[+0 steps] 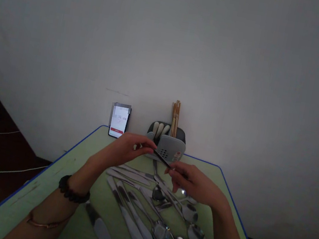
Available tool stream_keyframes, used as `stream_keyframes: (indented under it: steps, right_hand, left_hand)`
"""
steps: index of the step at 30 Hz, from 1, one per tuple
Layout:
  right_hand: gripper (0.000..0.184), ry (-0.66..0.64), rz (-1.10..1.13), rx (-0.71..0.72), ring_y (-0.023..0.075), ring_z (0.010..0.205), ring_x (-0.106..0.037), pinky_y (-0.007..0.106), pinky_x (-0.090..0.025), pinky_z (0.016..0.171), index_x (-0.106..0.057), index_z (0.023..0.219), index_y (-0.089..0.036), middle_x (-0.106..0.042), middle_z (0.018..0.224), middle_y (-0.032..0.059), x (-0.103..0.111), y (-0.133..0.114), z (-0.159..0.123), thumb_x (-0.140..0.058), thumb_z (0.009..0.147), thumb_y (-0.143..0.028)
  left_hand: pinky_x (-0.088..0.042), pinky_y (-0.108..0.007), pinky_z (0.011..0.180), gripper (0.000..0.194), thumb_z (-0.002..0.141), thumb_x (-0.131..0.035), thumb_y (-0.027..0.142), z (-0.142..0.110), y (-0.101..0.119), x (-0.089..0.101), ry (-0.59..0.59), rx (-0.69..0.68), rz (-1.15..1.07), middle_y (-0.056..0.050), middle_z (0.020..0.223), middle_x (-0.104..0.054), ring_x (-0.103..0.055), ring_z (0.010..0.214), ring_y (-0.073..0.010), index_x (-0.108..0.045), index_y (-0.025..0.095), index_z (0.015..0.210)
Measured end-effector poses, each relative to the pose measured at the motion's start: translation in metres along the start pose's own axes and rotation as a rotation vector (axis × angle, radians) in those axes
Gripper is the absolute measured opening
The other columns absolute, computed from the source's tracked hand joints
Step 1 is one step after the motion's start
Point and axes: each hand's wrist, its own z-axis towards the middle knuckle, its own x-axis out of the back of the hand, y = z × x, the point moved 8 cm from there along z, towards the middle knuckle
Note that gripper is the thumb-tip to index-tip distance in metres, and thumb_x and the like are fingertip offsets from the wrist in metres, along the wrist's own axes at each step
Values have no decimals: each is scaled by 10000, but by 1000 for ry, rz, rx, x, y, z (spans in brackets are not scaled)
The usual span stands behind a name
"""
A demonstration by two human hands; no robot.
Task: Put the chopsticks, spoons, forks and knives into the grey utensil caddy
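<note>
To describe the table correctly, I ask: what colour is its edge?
The table edge is blue, seen best in the head view.

Table (56, 171): open strip along left edge; narrower one right of right arm. Middle blocked by knives (136, 226) and spoons (196, 236). Gap between phone (118, 120) and caddy (171, 145), left hand (133, 145) just in front. Chopsticks (175, 116) rise above caddy; wall (233, 66) closes back.

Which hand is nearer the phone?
Left. The left hand is just to the right of the phone, nearer the camera; the right hand is well further right, above the spoons.
</note>
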Motion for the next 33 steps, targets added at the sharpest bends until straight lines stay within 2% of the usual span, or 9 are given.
stream_keyframes:
  steps: [7,14,22,27,33]
  right_hand:
    - [278,32,-59,42,104,541,-428,225,-334,546,-572,857,-173,-470,573,-38,-1,-6,6,-380,931,-361]
    - [347,53,-99,42,107,577,-429,227,-339,574,-631,911,-166,-511,652,-12,2,-4,3,-343,945,-356]
    - [331,91,-116,39,119,638,-473,224,-350,579,-634,898,-174,-573,730,7,12,-2,0,-391,923,-396]
    - [276,78,-81,1,99,540,-426,214,-315,505,-620,895,-184,-511,614,-28,11,1,-2,-464,887,-411]
    - [243,2,-4,-38,101,521,-490,215,-353,506,-568,827,-180,-523,575,-32,0,1,0,-443,899,-375]
  left_hand:
    - [-445,-208,643,192,822,-593,355,0,0,1,23,-3,-14,8,782,-687,-596,696,-118,-651,180,876]
    - [-441,-212,674,159,835,-579,314,0,-1,-4,-48,-29,-63,3,811,-679,-575,711,-116,-656,176,851]
    - [-413,-226,627,307,867,-505,440,-1,-5,-19,-191,23,16,-3,747,-651,-554,681,-127,-641,167,833]
    - [-407,-224,625,302,892,-468,419,-2,1,-22,-227,4,42,-9,765,-646,-552,682,-125,-638,170,909]
    - [-415,-222,639,272,891,-475,392,-2,1,-22,-205,-9,55,-9,789,-654,-558,690,-127,-639,177,923]
